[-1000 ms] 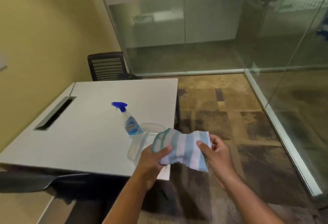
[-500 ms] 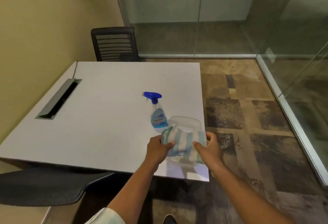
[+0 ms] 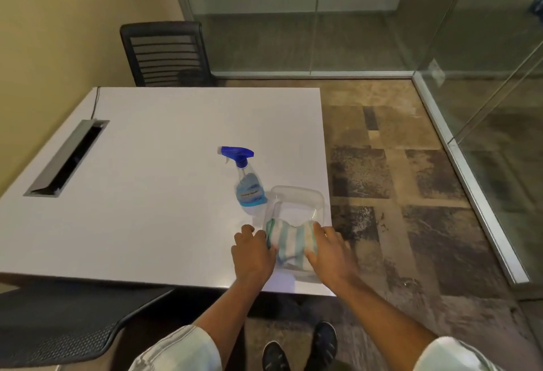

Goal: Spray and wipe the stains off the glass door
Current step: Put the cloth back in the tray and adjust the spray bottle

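A folded cloth [image 3: 291, 242] with white, blue and green stripes sits low inside a clear plastic tub [image 3: 296, 192] at the near right corner of the white table [image 3: 147, 194]. My left hand [image 3: 252, 253] grips the cloth's left end and my right hand [image 3: 330, 250] grips its right end. A spray bottle [image 3: 248, 185] with a blue trigger head stands upright just left of the tub's far end, apart from both hands. Glass walls [image 3: 484, 76] run along the far side and the right side of the room.
A black slatted chair [image 3: 164, 53] stands behind the table's far edge. Another dark chair [image 3: 58, 320] sits at the near left. A cable slot [image 3: 67, 157] is cut into the table's left side. Patterned carpet [image 3: 396, 194] spreads to the right. My shoes [image 3: 299, 347] show below.
Both hands have lowered the cloth from mid-air in front of the table down into the tub. The view has tilted downward and closer to the table.
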A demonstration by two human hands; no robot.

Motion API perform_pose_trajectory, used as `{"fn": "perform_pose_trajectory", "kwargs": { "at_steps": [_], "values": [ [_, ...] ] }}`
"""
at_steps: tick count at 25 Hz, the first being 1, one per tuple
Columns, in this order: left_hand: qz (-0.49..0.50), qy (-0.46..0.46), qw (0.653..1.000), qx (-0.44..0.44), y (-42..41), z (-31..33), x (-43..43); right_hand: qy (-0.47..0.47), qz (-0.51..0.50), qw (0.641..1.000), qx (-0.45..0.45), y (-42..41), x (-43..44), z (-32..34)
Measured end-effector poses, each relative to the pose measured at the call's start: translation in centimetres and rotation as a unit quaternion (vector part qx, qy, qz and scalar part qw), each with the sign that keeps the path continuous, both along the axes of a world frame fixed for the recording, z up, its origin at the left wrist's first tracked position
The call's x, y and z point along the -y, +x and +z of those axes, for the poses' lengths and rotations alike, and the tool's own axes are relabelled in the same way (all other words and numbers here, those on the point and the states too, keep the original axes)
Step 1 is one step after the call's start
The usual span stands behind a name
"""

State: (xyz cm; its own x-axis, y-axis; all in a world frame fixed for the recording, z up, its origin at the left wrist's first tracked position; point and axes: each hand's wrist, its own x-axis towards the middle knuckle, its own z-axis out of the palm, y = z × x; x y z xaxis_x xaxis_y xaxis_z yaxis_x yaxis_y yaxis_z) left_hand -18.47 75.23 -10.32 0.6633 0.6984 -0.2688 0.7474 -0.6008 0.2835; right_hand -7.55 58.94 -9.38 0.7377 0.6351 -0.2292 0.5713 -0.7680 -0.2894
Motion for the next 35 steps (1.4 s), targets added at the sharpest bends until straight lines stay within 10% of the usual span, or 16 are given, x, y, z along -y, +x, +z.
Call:
{"fn": "perform_pose_trajectory", "kwargs": {
  "at_steps": [4,10,18,25,35],
  "values": [
    [-0.014,-0.003,1.0,0.015,-0.2,-0.1,0.4,-0.053,0.081,0.994,0.051,1.1,-0.2,-0.1],
    [-0.294,0.014,0.95,-0.108,-1.6,-1.2,0.8,-0.122,0.259,0.954,0.088,2.2,-0.1,-0.8],
    [-0.308,0.028,0.945,-0.106,-0.6,-1.8,2.4,-0.252,0.326,0.909,0.058,2.4,-2.6,-2.3],
    [-0.341,-0.041,0.937,-0.062,-0.2,-2.4,-0.5,-0.176,0.286,0.941,0.026,4.4,-3.1,-1.8],
    [0.09,-0.149,0.941,0.292,-0.7,-1.1,-7.6,0.067,0.04,0.996,-0.048,5.3,-5.9,0.5]
  ]
}}
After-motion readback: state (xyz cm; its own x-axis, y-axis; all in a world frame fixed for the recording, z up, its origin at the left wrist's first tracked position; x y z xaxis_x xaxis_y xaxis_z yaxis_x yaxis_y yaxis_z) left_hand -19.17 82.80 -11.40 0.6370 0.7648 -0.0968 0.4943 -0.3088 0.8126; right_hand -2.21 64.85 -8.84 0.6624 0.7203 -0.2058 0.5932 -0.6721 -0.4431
